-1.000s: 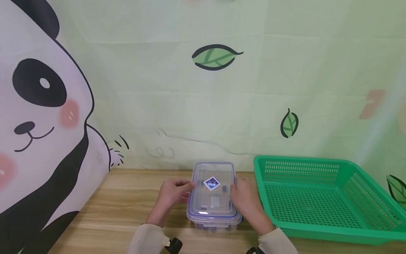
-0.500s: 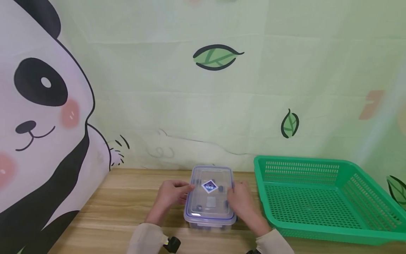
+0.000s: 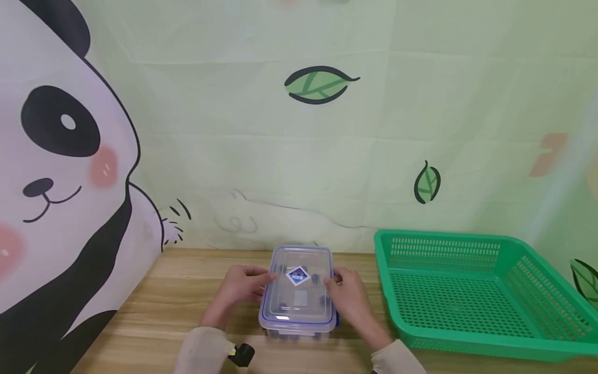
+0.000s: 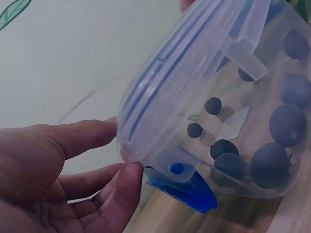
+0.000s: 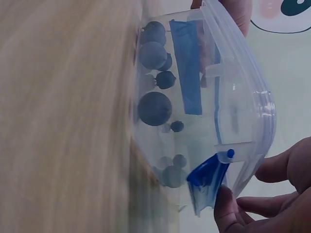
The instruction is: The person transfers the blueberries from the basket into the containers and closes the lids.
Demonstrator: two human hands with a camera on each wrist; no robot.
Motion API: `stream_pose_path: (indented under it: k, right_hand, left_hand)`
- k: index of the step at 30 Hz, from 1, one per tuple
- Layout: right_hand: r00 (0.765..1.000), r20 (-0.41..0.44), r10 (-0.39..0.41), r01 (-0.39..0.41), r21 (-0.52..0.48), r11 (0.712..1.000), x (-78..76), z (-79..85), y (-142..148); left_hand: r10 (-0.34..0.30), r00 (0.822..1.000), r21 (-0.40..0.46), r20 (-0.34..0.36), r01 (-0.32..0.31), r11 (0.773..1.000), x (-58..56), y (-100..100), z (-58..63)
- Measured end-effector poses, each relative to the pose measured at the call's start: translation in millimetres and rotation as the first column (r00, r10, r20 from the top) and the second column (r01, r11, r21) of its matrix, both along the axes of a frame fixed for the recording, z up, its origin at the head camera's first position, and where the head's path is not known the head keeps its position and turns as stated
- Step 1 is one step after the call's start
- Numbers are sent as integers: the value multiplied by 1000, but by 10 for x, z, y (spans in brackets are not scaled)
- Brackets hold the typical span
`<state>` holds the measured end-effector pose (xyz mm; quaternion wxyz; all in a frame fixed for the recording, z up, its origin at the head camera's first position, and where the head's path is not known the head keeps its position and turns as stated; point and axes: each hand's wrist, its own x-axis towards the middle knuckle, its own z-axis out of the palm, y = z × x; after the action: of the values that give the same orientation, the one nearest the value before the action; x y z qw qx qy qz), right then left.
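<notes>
A clear plastic food container point(image 3: 299, 335) stands on the wooden table, its blue-edged lid point(image 3: 299, 301) on top with a diamond-shaped label. Several dark blueberries point(image 4: 288, 124) lie on its floor, also visible through the wall in the right wrist view. At its left side my left hand point(image 3: 243, 284) holds the lid rim between thumb and fingers, close to a blue latch point(image 4: 187, 191) that hangs outward. Opposite, my right hand point(image 3: 348, 296) grips the rim, and one fingertip touches the other blue latch point(image 5: 209, 182), which also hangs loose.
A green plastic basket point(image 3: 448, 337) with a mesh floor stands to the right of my right hand. Behind the table hangs a pale green cloth backdrop point(image 3: 233, 130) printed with a panda and leaves.
The lid has come down flatter over the container. Container and both hands have shifted left across the table, away from the basket.
</notes>
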<state>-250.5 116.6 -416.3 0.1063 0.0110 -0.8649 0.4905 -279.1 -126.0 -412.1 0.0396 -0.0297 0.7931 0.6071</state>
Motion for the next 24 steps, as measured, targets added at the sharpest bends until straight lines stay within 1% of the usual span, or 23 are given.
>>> stream_pose_path:
  k: [6,12,18,20,23,24]
  right_hand:
    - [1000,16,-18,19,-62,998,-26,-54,-17]
    - [998,45,-31,37,-145,989,-48,-91,-13]
    - [994,103,-35,54,-182,982,-37,-124,-7]
    - [991,133,-26,51,-192,980,-30,-136,2]
    - [983,181,-1,39,-210,977,-35,-167,20]
    - [979,203,16,32,-231,972,-37,-174,24]
  left_hand:
    - [21,1000,15,14,-22,1000,-18,-23,-36]
    - [20,1000,39,12,-20,999,-44,-33,-59]
    - [35,999,58,10,-36,998,-50,-61,-93]
    - [41,999,57,17,-42,998,-49,-78,-105]
    - [45,998,27,37,-46,999,-49,-108,-110]
    - [41,998,25,41,-43,999,-50,-116,-112]
